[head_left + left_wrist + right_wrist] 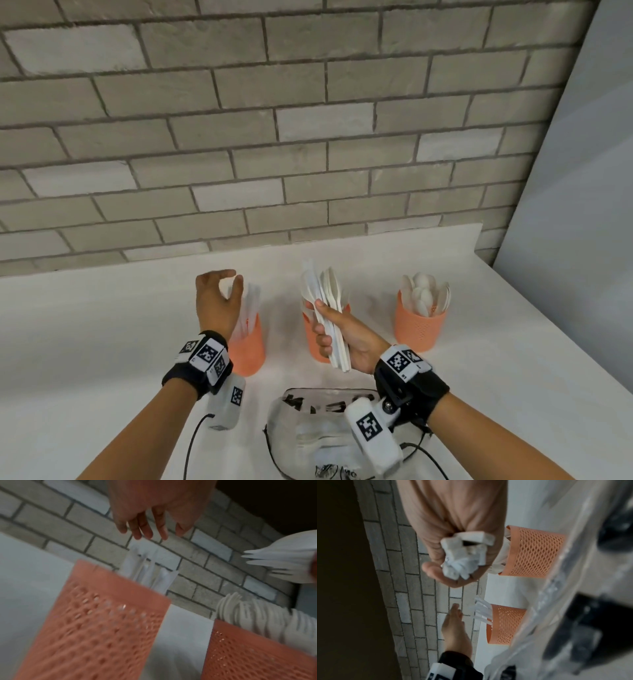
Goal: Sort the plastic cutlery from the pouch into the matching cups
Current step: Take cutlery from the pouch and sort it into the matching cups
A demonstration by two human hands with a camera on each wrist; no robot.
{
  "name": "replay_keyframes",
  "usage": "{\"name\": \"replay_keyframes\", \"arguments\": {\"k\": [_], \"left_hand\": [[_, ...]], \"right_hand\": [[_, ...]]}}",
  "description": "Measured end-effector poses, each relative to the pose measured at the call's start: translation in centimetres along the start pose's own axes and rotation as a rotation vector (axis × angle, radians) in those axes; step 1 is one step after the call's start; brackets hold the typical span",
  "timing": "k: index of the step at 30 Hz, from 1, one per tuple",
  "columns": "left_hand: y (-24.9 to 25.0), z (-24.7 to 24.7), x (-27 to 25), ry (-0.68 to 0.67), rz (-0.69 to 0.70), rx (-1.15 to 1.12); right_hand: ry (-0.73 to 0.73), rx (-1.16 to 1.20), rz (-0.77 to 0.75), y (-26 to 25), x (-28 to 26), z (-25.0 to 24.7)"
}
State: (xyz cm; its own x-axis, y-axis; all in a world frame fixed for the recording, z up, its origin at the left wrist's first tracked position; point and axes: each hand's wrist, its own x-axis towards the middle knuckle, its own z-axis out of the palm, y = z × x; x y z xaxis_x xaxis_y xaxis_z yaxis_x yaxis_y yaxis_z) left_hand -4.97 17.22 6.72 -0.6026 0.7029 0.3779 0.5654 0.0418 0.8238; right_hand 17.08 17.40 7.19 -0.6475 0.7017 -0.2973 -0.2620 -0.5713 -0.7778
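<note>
A: What is closest?
B: The clear pouch (308,435) on the bench (85,342).
A: And the hands?
B: The right hand (342,334) grips a cutlery bunch (325,301) by the middle cup (317,346). The left hand (214,301) is loose above the left cup (248,354).

Left wrist view motion-blurred; knife cup (96,626) cut off at bottom edge, fork cup (254,654) cut at right and bottom. Middle cup (317,339) in head view mostly hidden behind right hand (346,334) and its cutlery bundle (329,308). Pouch (308,435) cut off at bottom edge, partly covered by right wrist camera (373,435); contents unreadable. Pouch (573,588) close-up out of focus.
</note>
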Motion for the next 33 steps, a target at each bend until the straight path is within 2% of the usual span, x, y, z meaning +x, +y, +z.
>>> {"name": "replay_keyframes", "arguments": {"k": [2, 4, 9, 12, 18, 27, 33], "left_hand": [[1.7, -0.1, -0.3, 0.058, 0.086, -0.034], [3.5, 0.2, -0.8, 0.011, 0.069, -0.162], [7.2, 1.6, -2.7, -0.434, -0.19, -0.316], [8.6, 2.3, -3.4, -0.546, -0.247, -0.397], [9.8, 2.7, -3.6, -0.523, -0.393, -0.51], [10.5, 3.0, -3.7, -0.472, -0.303, -0.365], [11.1, 2.8, -4.2, -0.5, -0.283, -0.336]], "right_hand": [[-0.006, -0.012, -0.005, 0.2, 0.2, -0.1], [-0.009, -0.023, -0.019, 0.3, 0.3, -0.1], [-0.014, -0.037, -0.055, 0.5, 0.2, -0.3], [-0.038, -0.016, -0.05, 0.8, 0.2, -0.4], [-0.071, -0.059, -0.042, 0.6, -0.6, -0.6], [0.064, -0.179, -0.128, 0.7, -1.8, -0.6], [0.034, -0.159, -0.126, 0.1, -3.2, -0.4]]}}
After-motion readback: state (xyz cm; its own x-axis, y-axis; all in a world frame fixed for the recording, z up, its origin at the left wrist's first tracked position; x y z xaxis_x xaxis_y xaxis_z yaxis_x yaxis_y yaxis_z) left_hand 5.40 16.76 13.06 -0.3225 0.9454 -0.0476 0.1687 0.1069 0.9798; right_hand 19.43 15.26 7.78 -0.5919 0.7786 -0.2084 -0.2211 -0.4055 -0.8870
